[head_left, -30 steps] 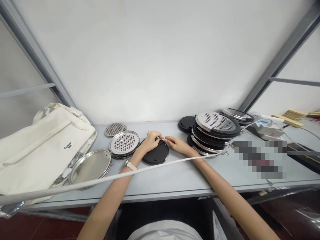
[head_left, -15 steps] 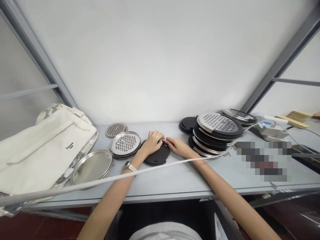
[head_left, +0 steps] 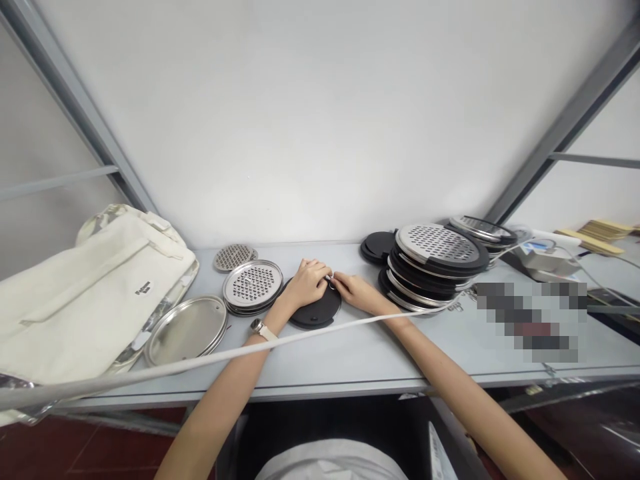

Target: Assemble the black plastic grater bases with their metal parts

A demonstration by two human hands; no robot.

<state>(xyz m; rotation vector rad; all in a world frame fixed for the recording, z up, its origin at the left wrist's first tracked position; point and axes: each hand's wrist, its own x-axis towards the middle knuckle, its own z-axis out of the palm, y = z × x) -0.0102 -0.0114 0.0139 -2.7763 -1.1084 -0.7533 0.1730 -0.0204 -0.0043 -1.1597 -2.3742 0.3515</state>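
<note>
A black round disc [head_left: 320, 311] lies on the table in front of me, with a small hole near its near edge. My left hand [head_left: 307, 283] is closed over its far side, with the palm on top. At the right rim, my right hand [head_left: 351, 291] pinches a small metal ring [head_left: 331, 285], with the left thumb and fingertips close beside it. Left of the disc is a short stack of round grater plates [head_left: 253, 287]. Beyond it lie small perforated discs [head_left: 233, 257]. Plain shiny metal lids [head_left: 187, 331] are stacked nearer to me.
To the right rises a tall stack of black-rimmed grater lids [head_left: 440, 248], with black discs [head_left: 379, 247] behind it. A cream bag [head_left: 95, 287] covers the left end. A white cord [head_left: 320, 333] crosses above my forearms. Yellow pieces [head_left: 597, 233] lie at far right.
Both hands stay at the disc's rim with barely any movement, the ring still between the right fingers. The whole view has shifted slightly.
</note>
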